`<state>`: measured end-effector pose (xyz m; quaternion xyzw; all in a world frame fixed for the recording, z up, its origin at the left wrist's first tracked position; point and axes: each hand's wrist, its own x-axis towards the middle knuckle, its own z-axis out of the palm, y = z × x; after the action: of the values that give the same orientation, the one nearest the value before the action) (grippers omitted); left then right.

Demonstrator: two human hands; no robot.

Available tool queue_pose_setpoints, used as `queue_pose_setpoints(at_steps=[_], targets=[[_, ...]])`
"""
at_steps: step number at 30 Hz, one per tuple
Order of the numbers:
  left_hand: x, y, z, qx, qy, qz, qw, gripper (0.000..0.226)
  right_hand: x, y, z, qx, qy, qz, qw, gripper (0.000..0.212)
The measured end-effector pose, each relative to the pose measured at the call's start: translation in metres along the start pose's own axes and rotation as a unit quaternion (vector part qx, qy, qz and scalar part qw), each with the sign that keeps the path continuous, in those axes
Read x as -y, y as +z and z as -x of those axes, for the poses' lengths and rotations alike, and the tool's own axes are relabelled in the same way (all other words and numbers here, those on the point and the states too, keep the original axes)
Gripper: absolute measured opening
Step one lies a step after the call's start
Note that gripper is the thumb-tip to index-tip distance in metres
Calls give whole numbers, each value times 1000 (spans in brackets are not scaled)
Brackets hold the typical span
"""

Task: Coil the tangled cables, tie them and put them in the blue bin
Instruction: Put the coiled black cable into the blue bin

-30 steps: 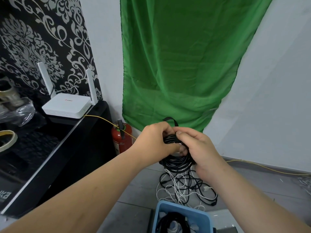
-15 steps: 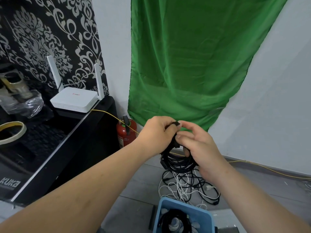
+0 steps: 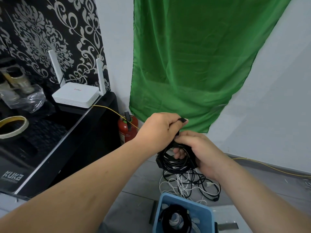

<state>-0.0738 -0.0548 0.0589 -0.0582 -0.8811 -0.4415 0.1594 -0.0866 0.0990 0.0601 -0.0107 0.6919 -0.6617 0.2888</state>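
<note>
The left hand (image 3: 159, 130) was held up in front of a hanging green cloth (image 3: 193, 64). Its grip was closed on a short flat black strap (image 3: 183, 120), whose end stuck out past the thumb. Just below, and touching it, the right hand (image 3: 203, 153) held a coiled bundle of thin black cable (image 3: 173, 163). That grip was closed round the top of the coil, with the fingers curled through the loops. The bundle hung in the air from the two hands, well above the grey tiled floor (image 3: 134, 182). Where the strap met the coil was hidden by the hands.

Under the bundle a loose tangle of white and black cables (image 3: 190, 184) lay on the floor. Nearer the person, at the bottom edge of the view, stood the blue plastic bin (image 3: 207, 214). It held another coil of black cable (image 3: 175, 219) with some white cable beside it.

To the left, a glossy black surface (image 3: 50, 132) carried a white router with two upright antennas (image 3: 75, 95). It also carried a crumpled clear plastic bag (image 3: 28, 100) and a pale roll of tape (image 3: 11, 126). A thin yellow wire (image 3: 109, 109) ran from the router toward a red fire extinguisher (image 3: 127, 132). The extinguisher stood on the floor against the white wall, between the surface and the cloth.
</note>
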Motion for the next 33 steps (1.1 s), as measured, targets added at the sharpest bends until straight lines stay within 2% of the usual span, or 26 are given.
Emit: queue_pose_setpoints(at_steps=[8,13,14,16,19,22,28,33], targets=[[-2,3,-2,11,48,-9,999,27,4,-5,-4,-34,-25,-56,998,13],[4,3,-2,55,41,52,996,7,7,-11,-3,-55,-21,-61,996,15],[5,2,-1,68,32,72,995,10,6,-12,-4,-57,-22,-64,996,17],[5,-1,0,97,17,108,989,28,3,-13,-6,-59,-25,-72,995,22],[1,-4,2,107,2,95,990,42,3,-13,-6,-50,-25,-86,995,23],[-3,-7,2,92,-15,83,992,40,5,-14,-4,-31,-26,-99,994,17],[-1,-10,4,92,-57,101,989,33,7,-14,2,-10,-52,-47,997,24],[3,-8,5,76,-57,99,991,20,5,-11,3,9,-68,-33,997,19]])
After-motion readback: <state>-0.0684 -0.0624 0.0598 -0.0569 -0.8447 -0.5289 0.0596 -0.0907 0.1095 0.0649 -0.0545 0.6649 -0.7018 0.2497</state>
